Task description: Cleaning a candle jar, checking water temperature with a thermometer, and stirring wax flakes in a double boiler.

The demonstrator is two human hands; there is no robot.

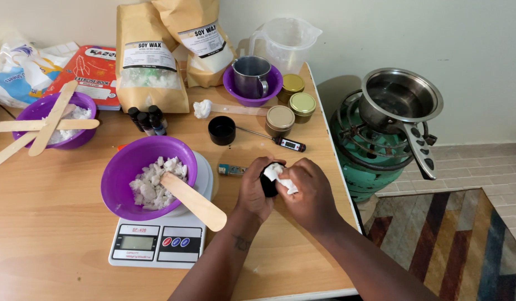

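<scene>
Here, looking down from the head camera, I see both forearms reaching in from the bottom edge and meeting near the right end of a wooden table. The left hand is curled, fingers wrapped around a small black container, holding it just above or on the tabletop; I cannot tell which. The right hand is bent at the wrist and closed on a crumpled white tissue, pressing it into the container's mouth.

Just left of the hands sits a white digital kitchen scale, carrying a purple bowl filled with white wax flakes. A flat wooden stirring stick leans in the bowl, its end jutting out over the rim toward the left hand.

Behind the hands lie a second small black cup and a probe thermometer, with three gold-lidded tins near them. Farther back stand two brown paper bags, a metal mug in another purple bowl, and a clear plastic jug.

Off the table's right side, a steel pot rests on a green gas cylinder burner.
</scene>
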